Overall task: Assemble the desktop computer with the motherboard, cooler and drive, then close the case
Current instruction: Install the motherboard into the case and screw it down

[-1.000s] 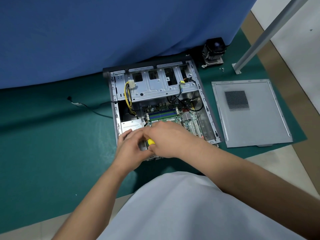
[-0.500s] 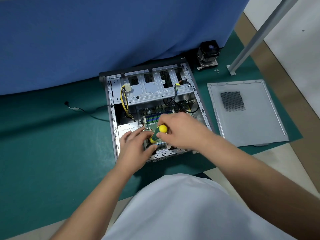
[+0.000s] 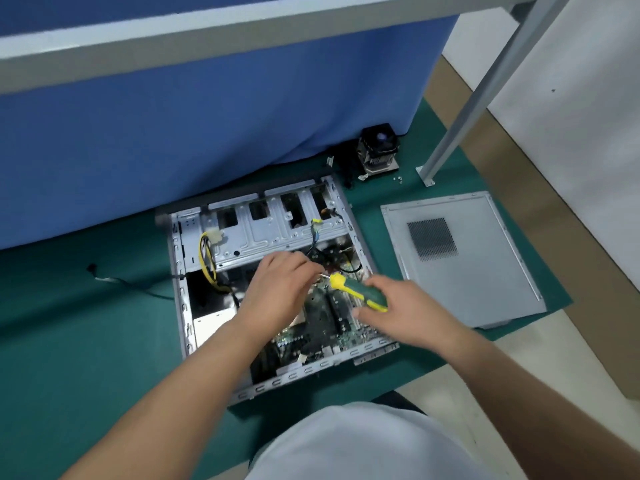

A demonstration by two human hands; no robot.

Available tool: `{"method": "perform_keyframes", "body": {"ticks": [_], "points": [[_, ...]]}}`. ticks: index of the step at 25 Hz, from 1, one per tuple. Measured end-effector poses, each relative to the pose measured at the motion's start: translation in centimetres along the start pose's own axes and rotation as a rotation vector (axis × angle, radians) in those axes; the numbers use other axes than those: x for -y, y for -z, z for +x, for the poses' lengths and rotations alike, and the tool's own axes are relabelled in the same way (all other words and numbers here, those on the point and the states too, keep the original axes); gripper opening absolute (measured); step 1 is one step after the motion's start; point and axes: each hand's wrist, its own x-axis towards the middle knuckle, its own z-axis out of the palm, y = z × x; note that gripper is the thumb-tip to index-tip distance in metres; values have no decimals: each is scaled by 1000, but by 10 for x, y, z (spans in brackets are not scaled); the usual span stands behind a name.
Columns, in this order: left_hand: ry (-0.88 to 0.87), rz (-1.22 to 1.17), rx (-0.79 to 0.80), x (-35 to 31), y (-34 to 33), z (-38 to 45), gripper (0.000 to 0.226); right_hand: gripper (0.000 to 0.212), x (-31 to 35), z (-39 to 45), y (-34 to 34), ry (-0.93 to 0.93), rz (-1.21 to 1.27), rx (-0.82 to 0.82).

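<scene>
1. While the case [image 3: 277,306] lies open on its side on the green mat [image 3: 86,341], both hands work inside it, over the motherboard [image 3: 322,317] seated on the case floor.
2. Right hand [image 3: 405,313]: fingers wrapped round the green and yellow handle of a screwdriver [image 3: 360,292], shaft angled up and left toward the other hand.
3. Left hand [image 3: 280,285]: fingertips drawn together at the screwdriver's tip, near the drive cage [image 3: 277,230]. Looks like a pinch on the shaft or on a small screw; which one, cannot tell, too blurred.
4. Step in hand, by my reading: fastening the motherboard, with a screw being set on the driver tip or the tip being guided to a hole.
5. Cooler [image 3: 377,150] stands on the mat beyond the case, well apart from it, not yet fitted. A few loose screws [image 3: 398,179] lie just beside it.
6. Side panel [image 3: 460,258] lies flat on the mat to the right of the case, so closing is a long way off. No drive picked out with certainty.
7. Next move likely calls for the tip lowered plumb into a board hole, left fingers steadying until the thread bites, and the loose yellow cables [image 3: 204,258] kept out of the way.
8. Risk: a dropped screw lost under the board, or the tip slipping across it.
</scene>
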Motion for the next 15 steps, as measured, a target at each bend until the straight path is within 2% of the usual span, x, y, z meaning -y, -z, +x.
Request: {"method": "perform_keyframes", "body": {"ticks": [2,4,5,8,10,12,15], "points": [[-224,135,36,-1,0,34,24,30,-6,13,-5,-46,2,21],[-272,149,36,-2,-2,64,21,23,-10,27,-3,-99,132,6],[-199,115,11,2,-3,77,23,20,-13,35,2,-123,204,-25],[207,30,-68,37,-9,102,41,15,-36,61,28,-185,406,-118],[438,82,-6,66,-16,100,48,8,-55,83,44,-245,545,-147],[558,129,80,85,-27,92,54,3,-76,113,52,-294,607,-189],[588,256,109,89,-42,84,59,6,-102,169,45,-292,620,-245]]}}
